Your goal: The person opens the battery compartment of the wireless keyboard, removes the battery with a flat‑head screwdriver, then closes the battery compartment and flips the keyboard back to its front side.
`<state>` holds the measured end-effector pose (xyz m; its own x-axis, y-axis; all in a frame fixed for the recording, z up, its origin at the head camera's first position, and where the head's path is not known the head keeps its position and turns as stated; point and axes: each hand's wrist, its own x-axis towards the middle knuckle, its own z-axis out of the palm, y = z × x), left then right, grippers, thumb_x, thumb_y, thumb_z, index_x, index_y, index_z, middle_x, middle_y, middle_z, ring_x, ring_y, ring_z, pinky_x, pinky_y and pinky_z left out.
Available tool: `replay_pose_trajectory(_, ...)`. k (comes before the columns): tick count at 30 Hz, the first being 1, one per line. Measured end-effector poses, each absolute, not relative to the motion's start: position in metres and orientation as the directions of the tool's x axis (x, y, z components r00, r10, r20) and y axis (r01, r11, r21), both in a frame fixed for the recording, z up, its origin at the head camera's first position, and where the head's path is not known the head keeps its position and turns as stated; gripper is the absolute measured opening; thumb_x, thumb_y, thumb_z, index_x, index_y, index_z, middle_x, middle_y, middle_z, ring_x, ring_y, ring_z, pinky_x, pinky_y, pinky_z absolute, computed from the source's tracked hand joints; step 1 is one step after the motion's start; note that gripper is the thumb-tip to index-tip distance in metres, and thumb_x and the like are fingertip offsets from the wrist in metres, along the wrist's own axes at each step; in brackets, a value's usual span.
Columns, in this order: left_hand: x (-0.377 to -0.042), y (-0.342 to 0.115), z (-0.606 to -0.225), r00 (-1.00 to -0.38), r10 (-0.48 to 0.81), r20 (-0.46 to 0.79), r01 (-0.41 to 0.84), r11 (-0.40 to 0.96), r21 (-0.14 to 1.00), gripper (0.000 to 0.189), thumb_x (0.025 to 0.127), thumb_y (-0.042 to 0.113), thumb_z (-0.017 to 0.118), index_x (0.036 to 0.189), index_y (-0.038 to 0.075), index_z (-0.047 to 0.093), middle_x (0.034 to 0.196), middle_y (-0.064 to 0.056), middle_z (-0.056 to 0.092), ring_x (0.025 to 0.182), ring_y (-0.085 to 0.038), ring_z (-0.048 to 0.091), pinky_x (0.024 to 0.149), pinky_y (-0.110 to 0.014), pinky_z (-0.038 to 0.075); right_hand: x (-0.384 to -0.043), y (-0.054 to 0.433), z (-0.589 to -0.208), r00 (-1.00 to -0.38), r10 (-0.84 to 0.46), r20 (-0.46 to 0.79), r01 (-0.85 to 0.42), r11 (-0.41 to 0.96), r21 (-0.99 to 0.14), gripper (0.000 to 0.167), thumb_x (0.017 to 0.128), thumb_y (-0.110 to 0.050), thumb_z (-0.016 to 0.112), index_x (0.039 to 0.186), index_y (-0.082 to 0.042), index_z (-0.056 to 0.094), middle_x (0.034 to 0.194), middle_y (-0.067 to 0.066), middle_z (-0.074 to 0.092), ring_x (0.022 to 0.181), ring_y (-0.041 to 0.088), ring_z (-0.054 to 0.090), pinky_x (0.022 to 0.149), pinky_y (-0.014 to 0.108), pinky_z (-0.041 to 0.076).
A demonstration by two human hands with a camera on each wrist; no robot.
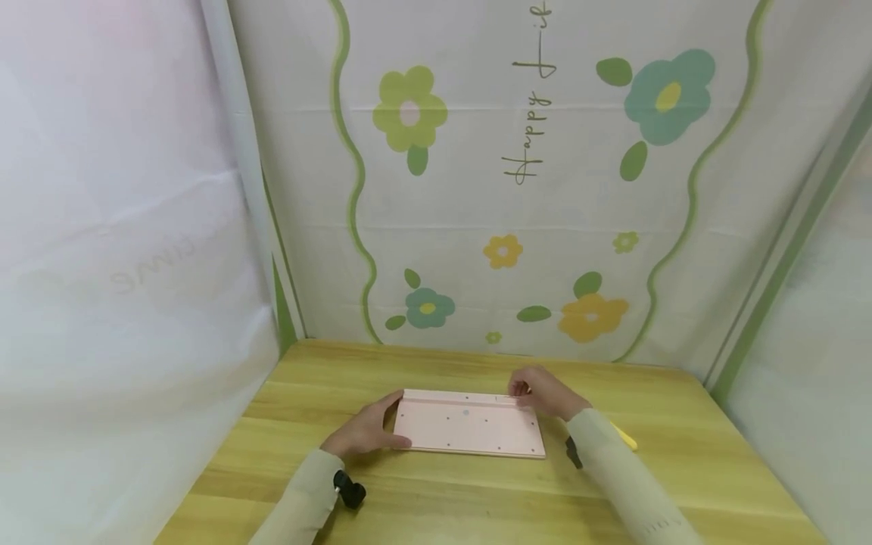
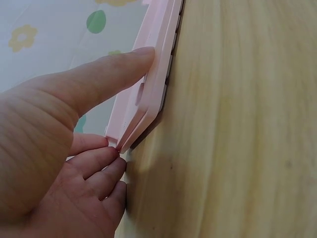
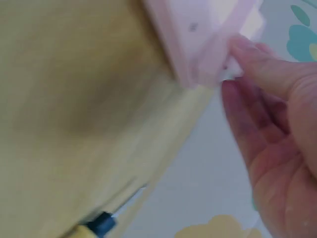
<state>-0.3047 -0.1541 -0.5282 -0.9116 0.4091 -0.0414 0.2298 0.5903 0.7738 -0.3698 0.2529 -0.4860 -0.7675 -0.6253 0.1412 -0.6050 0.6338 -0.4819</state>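
Note:
A pink keyboard (image 1: 470, 428) lies face down on the wooden table, its flat underside dotted with several small screw holes. Dark keys show along its lower side in the left wrist view. My left hand (image 1: 368, 430) grips the left end, thumb (image 2: 133, 62) on the near part and fingers around the far corner. At the far right corner my right hand (image 1: 548, 392) pinches the raised back edge between thumb (image 3: 247, 49) and fingers; this view is blurred.
A screwdriver (image 3: 101, 223) with a yellow handle and a metal shaft lies on the table to the right, partly hidden by the right sleeve (image 1: 627, 477) in the head view. A flower-printed cloth (image 1: 470, 204) hangs behind the table, with white cloth at both sides.

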Motion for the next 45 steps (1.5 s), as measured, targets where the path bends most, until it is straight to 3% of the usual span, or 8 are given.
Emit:
replay_pose_trajectory(10,-0.307,-0.157,-0.528,-0.918,0.395,-0.04,0.224,0.597,0.77,0.107,0.084,0.04,0.09,0.166,0.006,0.03,0.172,-0.022,0.031,0.159,-0.046,0.029,0.127,-0.065,0.029,-0.368,0.254,-0.491,-0.781,-0.602,0.168,-0.603,0.654,-0.457,0.015,0.095,0.009,0.07,0.101,-0.003,0.076,0.099,0.01,0.076,0.088,0.015,0.068,0.078,0.028,0.06)
replay_pose_trajectory(17,-0.307,-0.157,-0.532,-0.917,0.397,-0.047,0.218,0.595,0.774,0.108,0.084,0.04,0.091,0.167,0.006,0.03,0.172,-0.022,0.03,0.16,-0.046,0.028,0.128,-0.064,0.028,-0.377,0.258,-0.484,-0.806,-0.578,0.125,-0.545,0.643,-0.539,0.014,0.097,0.01,0.065,0.105,0.002,0.074,0.1,0.015,0.075,0.089,0.019,0.068,0.076,0.028,0.06)
replay_pose_trajectory(25,-0.307,-0.155,-0.529,-0.913,0.406,-0.039,0.23,0.59,0.774,0.108,0.085,0.039,0.09,0.167,0.004,0.029,0.172,-0.022,0.03,0.16,-0.046,0.028,0.128,-0.064,0.029,-0.392,0.265,-0.488,-0.811,-0.561,0.165,-0.558,0.657,-0.508,0.014,0.093,0.015,0.066,0.099,0.005,0.074,0.096,0.019,0.074,0.086,0.025,0.069,0.074,0.026,0.058)
replay_pose_trajectory(36,-0.305,-0.153,-0.53,-0.912,0.409,-0.042,0.234,0.6,0.765,0.108,0.085,0.041,0.089,0.167,0.005,0.028,0.172,-0.022,0.031,0.159,-0.045,0.029,0.128,-0.063,0.03,-0.396,0.265,-0.51,-0.836,-0.53,0.143,-0.526,0.699,-0.483,0.016,0.092,0.014,0.069,0.094,-0.001,0.074,0.089,0.011,0.074,0.082,0.019,0.066,0.071,0.025,0.057)
replay_pose_trajectory(40,-0.307,-0.154,-0.529,-0.915,0.401,-0.041,0.229,0.6,0.767,0.108,0.085,0.04,0.09,0.167,0.005,0.029,0.172,-0.021,0.031,0.16,-0.045,0.029,0.128,-0.063,0.029,-0.395,0.264,-0.507,-0.848,-0.513,0.132,-0.507,0.714,-0.483,0.015,0.093,0.013,0.068,0.104,0.004,0.075,0.099,0.016,0.076,0.088,0.023,0.069,0.078,0.035,0.061)
replay_pose_trajectory(45,-0.306,-0.153,-0.529,-0.918,0.394,-0.045,0.222,0.604,0.765,0.107,0.085,0.04,0.09,0.166,0.005,0.03,0.172,-0.021,0.031,0.16,-0.045,0.029,0.128,-0.063,0.029,-0.392,0.27,-0.497,-0.855,-0.497,0.149,-0.505,0.733,-0.456,0.027,0.094,0.007,0.07,0.121,0.012,0.071,0.117,0.026,0.074,0.104,0.037,0.072,0.092,0.051,0.062)
